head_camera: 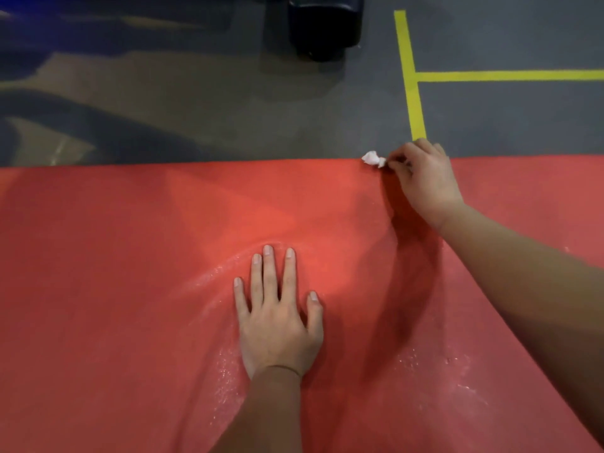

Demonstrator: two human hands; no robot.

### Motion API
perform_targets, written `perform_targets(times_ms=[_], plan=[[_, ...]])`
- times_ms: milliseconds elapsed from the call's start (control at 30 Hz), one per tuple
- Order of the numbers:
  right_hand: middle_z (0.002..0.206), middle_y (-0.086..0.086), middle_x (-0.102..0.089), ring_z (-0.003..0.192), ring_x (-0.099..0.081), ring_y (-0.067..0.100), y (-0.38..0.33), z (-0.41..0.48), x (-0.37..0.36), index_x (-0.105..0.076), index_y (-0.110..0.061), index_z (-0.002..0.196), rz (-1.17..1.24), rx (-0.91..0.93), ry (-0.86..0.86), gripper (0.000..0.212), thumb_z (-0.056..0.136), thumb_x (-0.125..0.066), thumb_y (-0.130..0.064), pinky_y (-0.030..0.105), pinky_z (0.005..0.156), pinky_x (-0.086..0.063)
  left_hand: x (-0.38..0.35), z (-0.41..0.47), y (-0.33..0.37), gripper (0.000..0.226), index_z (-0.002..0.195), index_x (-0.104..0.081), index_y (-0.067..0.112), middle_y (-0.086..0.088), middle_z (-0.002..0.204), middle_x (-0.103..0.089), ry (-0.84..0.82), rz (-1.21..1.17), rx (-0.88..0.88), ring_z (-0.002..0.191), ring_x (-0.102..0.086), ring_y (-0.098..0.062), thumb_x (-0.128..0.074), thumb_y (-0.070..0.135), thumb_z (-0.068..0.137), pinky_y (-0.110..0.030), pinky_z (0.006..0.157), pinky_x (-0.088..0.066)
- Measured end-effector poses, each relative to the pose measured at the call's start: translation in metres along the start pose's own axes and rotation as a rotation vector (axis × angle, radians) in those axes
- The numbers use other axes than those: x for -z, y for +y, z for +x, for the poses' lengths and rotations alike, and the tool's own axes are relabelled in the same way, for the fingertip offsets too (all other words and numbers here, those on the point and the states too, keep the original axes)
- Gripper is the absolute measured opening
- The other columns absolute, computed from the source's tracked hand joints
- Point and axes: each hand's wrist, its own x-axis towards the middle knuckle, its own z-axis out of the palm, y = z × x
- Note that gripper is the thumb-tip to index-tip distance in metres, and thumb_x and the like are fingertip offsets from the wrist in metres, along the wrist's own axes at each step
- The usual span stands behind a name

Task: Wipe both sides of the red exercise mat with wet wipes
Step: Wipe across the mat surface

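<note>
We look down from head height at a red exercise mat [114, 289] spread flat on a grey floor [228, 109]. The mat fills the lower two thirds of the view, and its far edge runs straight across from left to right. Our left hand [277, 328] lies palm down on the mat near the middle, with fingers straight and slightly spread. It presses on the surface and holds nothing. Our right hand [425, 181] reaches forward to the mat's far edge on the right side. Its fingers are curled, and the fingertips pinch a small crumpled white wet wipe [373, 158]. The wipe sits right at the line where the mat meets the floor. Pale damp streaks [225, 371] glisten on the mat in an arc around the left hand, with more speckles lower right near the right forearm. Beyond the mat, yellow tape lines [412, 83] on the floor form a sideways T shape just behind the right hand. A black object [327, 24] stands on the floor at the top centre. It is partly cut off by the frame, so we cannot tell what it is.
</note>
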Motion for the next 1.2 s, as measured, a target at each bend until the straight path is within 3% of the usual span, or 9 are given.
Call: perform_targets(times_ms=[133, 267, 467, 700, 800, 900, 1000, 1100, 1200], plan=[[0.094, 0.014, -0.063, 0.087, -0.058, 0.04, -0.006, -0.015, -0.006, -0.074, -0.013, 0.093, 0.095, -0.123, 0.052, 0.008, 0.09, -0.069, -0.017, 0.044, 0.083, -0.045, -0.001, 0.001, -0.002, 0.076, 0.163, -0.022, 0.027, -0.002, 0.171, -0.012, 0.003, -0.009, 0.006, 0.158, -0.01, -0.021, -0.038, 0.052, 0.093, -0.055, 0.125, -0.015], [0.091, 0.012, -0.062, 0.085, -0.057, 0.037, -0.011, -0.018, -0.009, -0.075, -0.012, 0.091, 0.135, -0.086, 0.059, 0.007, 0.089, -0.07, -0.016, 0.033, 0.079, -0.037, -0.003, 0.005, -0.001, 0.075, 0.163, -0.023, 0.028, -0.003, 0.171, -0.012, 0.008, 0.001, 0.011, 0.158, -0.009, -0.021, -0.037, 0.051, 0.093, -0.056, 0.125, -0.015], [0.096, 0.016, -0.066, 0.093, -0.059, 0.044, -0.006, 0.015, -0.006, -0.077, -0.015, 0.094, 0.066, -0.246, 0.016, 0.014, 0.088, -0.068, -0.022, 0.042, 0.08, -0.044, -0.002, 0.005, -0.001, 0.074, 0.163, -0.023, 0.028, -0.003, 0.171, -0.012, 0.015, 0.007, 0.01, 0.158, -0.009, -0.02, -0.035, 0.051, 0.093, -0.055, 0.125, -0.015], [0.097, 0.004, -0.066, 0.086, -0.059, 0.038, -0.008, -0.094, 0.024, -0.076, -0.019, 0.101, 0.042, 0.054, 0.003, 0.011, 0.094, -0.069, -0.023, 0.043, 0.082, -0.038, -0.002, 0.007, 0.0, 0.074, 0.163, -0.022, 0.027, -0.003, 0.171, -0.011, 0.029, -0.004, 0.013, 0.159, -0.006, -0.02, -0.035, 0.051, 0.094, -0.055, 0.126, -0.011], [0.094, 0.002, -0.066, 0.085, -0.058, 0.038, 0.003, -0.073, 0.019, -0.076, -0.023, 0.104, 0.003, 0.085, 0.017, 0.017, 0.096, -0.064, -0.03, 0.046, 0.08, -0.041, -0.002, 0.008, -0.003, 0.074, 0.162, -0.024, 0.027, -0.004, 0.171, -0.014, 0.029, 0.015, 0.02, 0.158, -0.009, -0.021, -0.035, 0.051, 0.093, -0.055, 0.126, -0.011], [0.091, 0.005, -0.066, 0.08, -0.056, 0.036, -0.004, -0.077, 0.024, -0.074, -0.02, 0.101, -0.01, 0.112, 0.045, 0.011, 0.096, -0.064, -0.022, 0.044, 0.077, -0.041, 0.0, 0.011, 0.0, 0.073, 0.162, -0.027, 0.027, -0.004, 0.17, -0.017, 0.037, 0.01, 0.026, 0.158, -0.012, -0.022, -0.034, 0.051, 0.093, -0.055, 0.126, -0.012], [0.091, 0.003, -0.064, 0.082, -0.053, 0.026, -0.022, -0.134, 0.045, -0.073, -0.017, 0.099, 0.096, 0.151, -0.064, 0.011, 0.092, -0.069, -0.01, 0.038, 0.077, -0.039, 0.001, 0.01, 0.0, 0.071, 0.161, -0.029, 0.028, -0.004, 0.17, -0.018, 0.046, -0.013, 0.03, 0.158, -0.012, -0.022, -0.031, 0.052, 0.094, -0.055, 0.126, -0.011], [0.094, 0.005, -0.062, 0.086, -0.054, 0.026, -0.024, -0.191, 0.061, -0.073, -0.013, 0.101, 0.153, 0.221, -0.18, 0.016, 0.09, -0.068, -0.003, 0.039, 0.079, -0.044, 0.0, 0.011, -0.001, 0.07, 0.161, -0.027, 0.028, -0.005, 0.17, -0.019, 0.041, -0.011, 0.024, 0.158, -0.012, -0.022, -0.028, 0.053, 0.096, -0.054, 0.126, -0.01], [0.091, 0.007, -0.061, 0.084, -0.059, 0.034, -0.015, -0.175, 0.055, -0.075, -0.015, 0.099, 0.095, 0.204, -0.157, 0.015, 0.093, -0.062, -0.016, 0.048, 0.075, -0.049, 0.001, 0.012, 0.001, 0.068, 0.162, -0.026, 0.029, -0.004, 0.17, -0.018, 0.047, -0.008, 0.029, 0.158, -0.01, -0.021, -0.024, 0.054, 0.098, -0.054, 0.126, -0.009]])
